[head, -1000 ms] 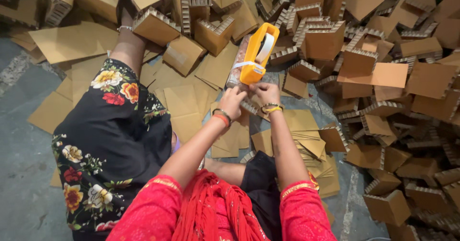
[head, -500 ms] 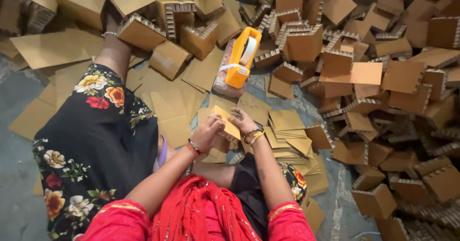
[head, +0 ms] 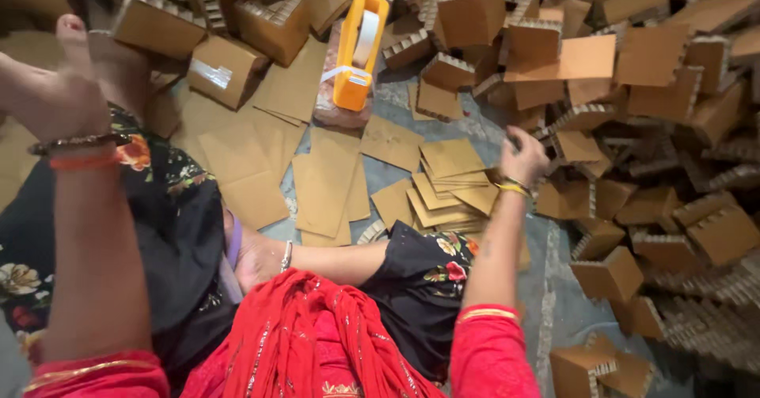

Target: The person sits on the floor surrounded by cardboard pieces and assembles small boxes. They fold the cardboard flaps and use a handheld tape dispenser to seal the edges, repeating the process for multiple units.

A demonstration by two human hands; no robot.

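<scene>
A red scarf (head: 317,342) fills the near edge. The left hand (head: 59,97) is raised close to the camera, fingers curled, its grip hidden. The right hand (head: 522,156) reaches over stacked flat cardboard sheets (head: 447,184) toward folded cardboard boxes (head: 633,152); its blurred fingers look closed. Beyond stands an orange tape dispenser (head: 356,49).

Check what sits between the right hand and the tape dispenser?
Head view: flat cardboard sheets on the floor lie between the right hand and the orange tape dispenser.

Grey floor (head: 554,287) bears flat cardboard sheets (head: 447,180), folded boxes (head: 606,275), perhaps a tape dispenser (head: 358,49).
</scene>
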